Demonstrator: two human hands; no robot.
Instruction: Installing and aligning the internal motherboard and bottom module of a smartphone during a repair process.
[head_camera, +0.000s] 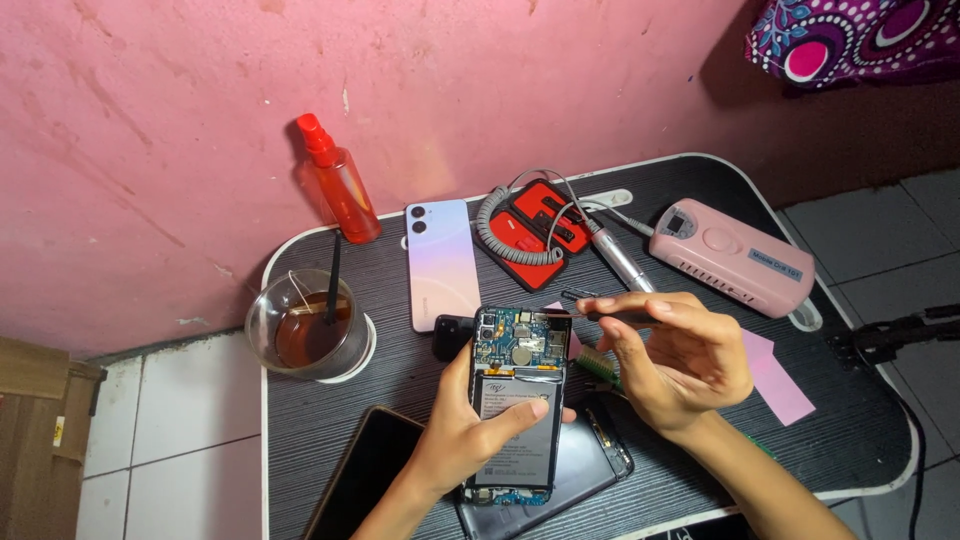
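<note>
My left hand (470, 430) grips an opened phone (517, 400) with its back cover off, showing the battery and the blue circuit board near the top. The thumb lies across the battery. My right hand (675, 355) holds a thin dark tool (590, 316), like tweezers, whose tip touches the top right of the circuit board. Both hands hover over a small dark striped table (400, 380).
On the table lie a pale lilac phone (441, 262), a red spray bottle (338, 182), a glass cup of brown liquid (305, 325), a red and black box with a coiled cable (530, 225), a pink device (728, 256), pink paper (778, 380) and a dark phone screen (365, 475).
</note>
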